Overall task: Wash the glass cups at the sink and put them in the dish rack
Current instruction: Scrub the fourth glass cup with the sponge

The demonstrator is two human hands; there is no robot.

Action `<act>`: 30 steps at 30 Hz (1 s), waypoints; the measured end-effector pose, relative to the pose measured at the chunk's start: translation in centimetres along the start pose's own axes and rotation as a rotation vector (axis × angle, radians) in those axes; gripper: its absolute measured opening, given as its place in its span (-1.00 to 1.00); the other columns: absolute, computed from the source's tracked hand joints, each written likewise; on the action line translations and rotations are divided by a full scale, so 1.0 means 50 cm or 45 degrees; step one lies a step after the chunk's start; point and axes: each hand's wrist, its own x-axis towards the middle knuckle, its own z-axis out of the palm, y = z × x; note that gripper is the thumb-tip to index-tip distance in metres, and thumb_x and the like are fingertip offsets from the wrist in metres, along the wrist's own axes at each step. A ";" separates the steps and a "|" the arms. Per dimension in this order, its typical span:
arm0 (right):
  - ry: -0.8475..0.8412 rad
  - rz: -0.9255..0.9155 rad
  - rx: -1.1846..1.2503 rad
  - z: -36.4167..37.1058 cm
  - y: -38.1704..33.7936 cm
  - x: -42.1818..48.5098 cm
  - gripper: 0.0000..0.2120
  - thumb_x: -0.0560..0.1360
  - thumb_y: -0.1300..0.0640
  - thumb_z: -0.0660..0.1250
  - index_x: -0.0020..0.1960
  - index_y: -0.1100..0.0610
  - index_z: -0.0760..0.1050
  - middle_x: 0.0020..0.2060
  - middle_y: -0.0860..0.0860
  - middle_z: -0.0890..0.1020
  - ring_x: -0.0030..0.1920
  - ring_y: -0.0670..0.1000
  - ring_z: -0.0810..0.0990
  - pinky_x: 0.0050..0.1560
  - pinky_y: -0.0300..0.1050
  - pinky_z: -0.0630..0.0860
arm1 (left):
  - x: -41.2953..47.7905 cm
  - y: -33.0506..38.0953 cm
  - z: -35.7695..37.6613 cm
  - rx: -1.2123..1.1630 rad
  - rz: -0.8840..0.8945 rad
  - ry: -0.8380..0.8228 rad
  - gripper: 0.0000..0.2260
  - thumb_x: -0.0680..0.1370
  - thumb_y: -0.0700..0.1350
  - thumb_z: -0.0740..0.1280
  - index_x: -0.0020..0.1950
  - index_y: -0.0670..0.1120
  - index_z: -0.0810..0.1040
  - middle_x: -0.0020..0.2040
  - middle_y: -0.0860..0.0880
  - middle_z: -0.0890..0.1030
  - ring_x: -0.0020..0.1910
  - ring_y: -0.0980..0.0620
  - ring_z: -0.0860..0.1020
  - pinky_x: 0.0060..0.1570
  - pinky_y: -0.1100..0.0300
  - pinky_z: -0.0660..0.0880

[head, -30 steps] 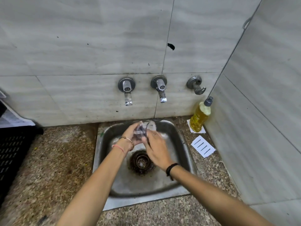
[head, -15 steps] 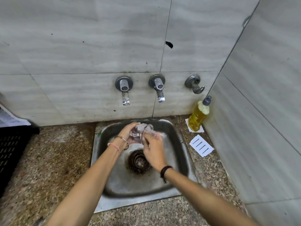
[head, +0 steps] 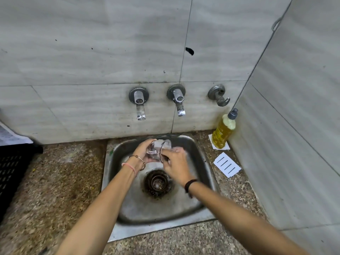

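A clear glass cup (head: 159, 149) lies on its side over the steel sink (head: 200, 192), its mouth turned to the right. My left hand (head: 142, 150) grips the cup round its base and side. My right hand (head: 175, 165) is at the cup's rim, with its fingers reaching into the mouth; how they lie inside is hidden. Both hands hover above the drain (head: 157, 183). No water is seen running from the two wall taps (head: 140, 105).
A yellow dish-soap bottle (head: 223, 130) stands at the back right corner, on a white card. Another white card (head: 227, 164) lies right of the sink. A black slotted crate (head: 12, 168) sits at the left edge on the speckled counter (head: 55, 181).
The hands stay together on the cup above the sink, shifting only slightly. The right hand's fingers have moved at the rim, and the view has drifted a little.
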 end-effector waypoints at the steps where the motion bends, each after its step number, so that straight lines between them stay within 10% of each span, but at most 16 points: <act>1: 0.026 0.306 0.322 0.009 -0.026 -0.006 -0.82 0.45 0.29 0.27 -0.20 0.04 0.56 -0.35 -0.07 0.58 -0.28 -0.02 0.51 -0.14 -0.06 0.43 | 0.001 -0.004 -0.002 0.013 0.007 -0.004 -0.86 0.57 -0.07 0.23 -0.10 -0.10 0.52 -0.31 -0.08 0.58 -0.45 0.03 0.57 -0.49 0.12 0.56; 5: -0.099 1.105 1.321 0.002 -0.071 0.027 -0.77 0.60 0.18 0.20 0.18 0.16 0.57 0.05 0.08 0.65 0.05 0.03 0.62 0.00 -0.21 0.55 | -0.002 -0.028 -0.017 -0.058 -0.013 -0.004 -0.80 0.59 -0.06 0.20 -0.10 -0.12 0.55 -0.36 -0.05 0.63 -0.42 0.03 0.59 -0.42 0.15 0.58; 8: -0.226 0.486 0.886 -0.012 -0.052 -0.011 -0.67 0.63 0.05 0.17 0.35 0.11 0.46 0.27 -0.03 0.53 0.27 -0.10 0.48 0.19 -0.39 0.38 | -0.003 -0.022 -0.034 -0.117 -0.015 -0.026 -0.76 0.60 -0.07 0.16 -0.10 -0.15 0.56 -0.38 -0.06 0.64 -0.43 0.03 0.61 -0.42 0.14 0.58; 12: -0.254 -0.854 -0.573 -0.031 0.085 0.007 -0.57 0.61 -0.07 0.10 0.45 0.01 0.29 0.41 -0.06 0.40 0.46 -0.08 0.25 0.43 0.25 0.05 | -0.013 -0.027 -0.043 -0.043 -0.136 -0.113 -0.74 0.59 -0.05 0.19 -0.03 -0.21 0.56 -0.32 -0.15 0.65 -0.39 -0.04 0.63 -0.40 0.08 0.60; 14: -0.290 -1.021 -0.817 -0.045 0.113 0.027 -0.54 0.59 -0.05 0.13 0.46 0.03 0.24 0.42 -0.03 0.39 0.47 -0.03 0.26 0.40 0.38 0.03 | -0.017 -0.029 -0.034 -0.061 -0.158 -0.116 -0.71 0.60 -0.04 0.17 -0.06 -0.22 0.56 -0.34 -0.15 0.65 -0.41 -0.04 0.63 -0.38 0.06 0.61; 18: -0.073 -0.601 -0.593 -0.006 0.055 -0.018 -0.60 0.56 0.04 0.08 0.36 0.15 0.35 0.18 0.07 0.60 0.30 0.03 0.44 0.43 0.18 0.12 | -0.011 -0.013 -0.013 -0.091 -0.067 -0.056 -0.73 0.61 -0.06 0.16 -0.13 -0.18 0.54 -0.42 -0.07 0.63 -0.48 0.04 0.60 -0.47 0.13 0.58; 23: -0.028 0.553 0.382 0.008 -0.093 -0.011 -0.70 0.66 0.04 0.01 0.19 0.13 0.45 0.00 0.04 0.62 0.07 0.03 0.44 0.31 0.03 0.26 | -0.004 -0.030 -0.001 -0.120 0.038 0.041 -0.75 0.60 -0.06 0.16 -0.16 -0.12 0.55 -0.38 -0.03 0.61 -0.39 0.06 0.57 -0.48 0.25 0.52; 28: -0.072 -0.821 -0.519 -0.023 0.048 0.011 -0.65 0.54 0.09 0.13 0.24 0.23 0.43 0.04 0.12 0.64 0.18 0.10 0.56 0.42 0.18 0.15 | -0.021 -0.009 -0.027 -0.143 -0.075 -0.120 -0.69 0.60 -0.08 0.17 -0.17 -0.23 0.59 -0.36 -0.15 0.65 -0.44 -0.04 0.63 -0.51 0.10 0.57; 30: -0.130 -1.030 -0.614 -0.035 0.081 0.026 -0.63 0.57 0.10 0.10 0.27 0.29 0.40 0.12 0.19 0.61 0.25 0.16 0.52 0.48 0.18 0.04 | -0.024 -0.011 -0.029 -0.100 -0.114 -0.149 -0.70 0.60 -0.07 0.17 -0.12 -0.24 0.57 -0.35 -0.16 0.66 -0.42 -0.05 0.64 -0.49 0.09 0.58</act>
